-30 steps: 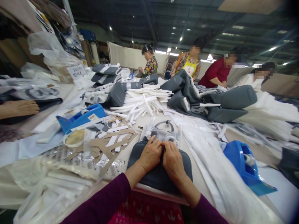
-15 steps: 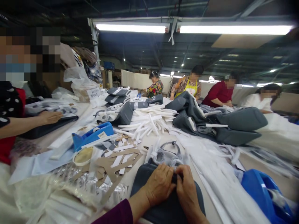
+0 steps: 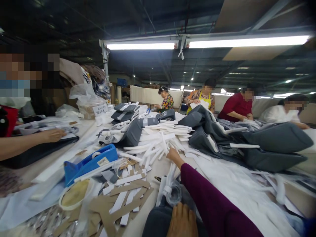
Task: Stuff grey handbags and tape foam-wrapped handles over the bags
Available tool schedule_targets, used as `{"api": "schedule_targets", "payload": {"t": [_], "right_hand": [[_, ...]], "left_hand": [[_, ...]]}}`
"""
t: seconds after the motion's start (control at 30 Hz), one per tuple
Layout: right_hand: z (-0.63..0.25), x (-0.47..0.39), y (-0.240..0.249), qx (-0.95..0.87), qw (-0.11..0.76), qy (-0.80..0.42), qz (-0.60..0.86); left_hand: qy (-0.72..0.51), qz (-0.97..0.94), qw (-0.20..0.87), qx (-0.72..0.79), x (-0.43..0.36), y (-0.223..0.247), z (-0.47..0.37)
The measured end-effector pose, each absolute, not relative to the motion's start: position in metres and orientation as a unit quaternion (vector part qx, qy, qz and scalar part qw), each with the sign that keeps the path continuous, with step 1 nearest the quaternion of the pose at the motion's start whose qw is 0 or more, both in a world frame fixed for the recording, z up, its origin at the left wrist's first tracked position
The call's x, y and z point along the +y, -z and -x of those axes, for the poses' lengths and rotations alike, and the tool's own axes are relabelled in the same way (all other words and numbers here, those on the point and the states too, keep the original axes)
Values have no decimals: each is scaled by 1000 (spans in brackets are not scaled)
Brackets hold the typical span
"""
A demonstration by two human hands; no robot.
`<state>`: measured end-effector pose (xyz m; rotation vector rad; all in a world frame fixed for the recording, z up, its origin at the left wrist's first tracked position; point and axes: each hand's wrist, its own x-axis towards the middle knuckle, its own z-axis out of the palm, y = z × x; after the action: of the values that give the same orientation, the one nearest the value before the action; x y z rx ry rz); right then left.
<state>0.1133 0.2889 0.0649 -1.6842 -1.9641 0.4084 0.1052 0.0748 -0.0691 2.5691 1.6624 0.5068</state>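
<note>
My right hand point(image 3: 174, 156) reaches out over the table, its fingers closed at the near edge of a pile of white strips point(image 3: 158, 135); what they grip is too small to make out. Near the bottom edge, my left hand point(image 3: 182, 220) lies flat on a dark grey bag point(image 3: 155, 222), fingers stretched out and holding nothing. A wrapped, coiled strap point(image 3: 173, 194) rests at the bag's top, just beyond my left hand.
A blue tape dispenser point(image 3: 91, 163) stands left of brown and white card strips point(image 3: 130, 194). Grey bags point(image 3: 274, 138) are heaped at the right. At the left, a person's hand point(image 3: 53, 135) works over dark material. Several people stand across the table.
My right hand has left the bag and stretched forward to the white strips. My left hand has flattened on the bag and sits lower in view. The camera has tilted up.
</note>
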Motion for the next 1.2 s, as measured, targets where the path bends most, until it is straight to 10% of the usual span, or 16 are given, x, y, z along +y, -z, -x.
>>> {"api": "schedule_targets", "payload": {"t": [0.27,0.57,1.2], "right_hand": [[-242,198,-105,-724,237,-117,637],[-453,-8,-83,-677,192,-80,706],[-414,36,-54,-728,218,-230,607]], "left_hand": [[-28,-880,219,420,58,-69,-77],[-82,-832,273,476,50,-65,-78],[-67,-833,278,474,43,-79,-82]]}}
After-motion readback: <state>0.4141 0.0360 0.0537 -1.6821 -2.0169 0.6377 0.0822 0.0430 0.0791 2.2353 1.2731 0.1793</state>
